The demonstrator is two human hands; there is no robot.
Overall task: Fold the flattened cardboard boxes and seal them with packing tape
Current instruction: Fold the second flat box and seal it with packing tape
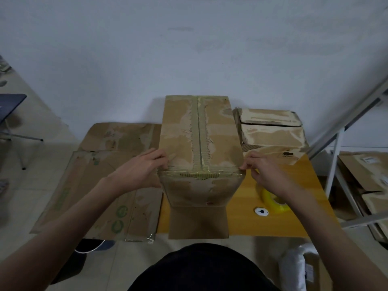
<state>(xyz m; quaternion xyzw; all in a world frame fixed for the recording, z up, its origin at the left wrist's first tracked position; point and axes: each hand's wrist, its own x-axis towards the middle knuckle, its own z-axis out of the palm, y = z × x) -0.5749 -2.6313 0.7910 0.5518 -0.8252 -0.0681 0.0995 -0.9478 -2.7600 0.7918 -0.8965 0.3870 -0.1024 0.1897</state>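
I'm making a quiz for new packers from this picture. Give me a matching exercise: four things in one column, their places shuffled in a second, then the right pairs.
1. tape roll
2. flattened cardboard
3. small box
4. left hand

A. far right of the table
B. at the left side of the tall box
C. spread on the left
D. below the right hand

Pairs: 1-D, 2-C, 3-A, 4-B

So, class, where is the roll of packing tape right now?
In the head view, the roll of packing tape lies on the wooden table, right of the folded box, partly hidden under the right hand.
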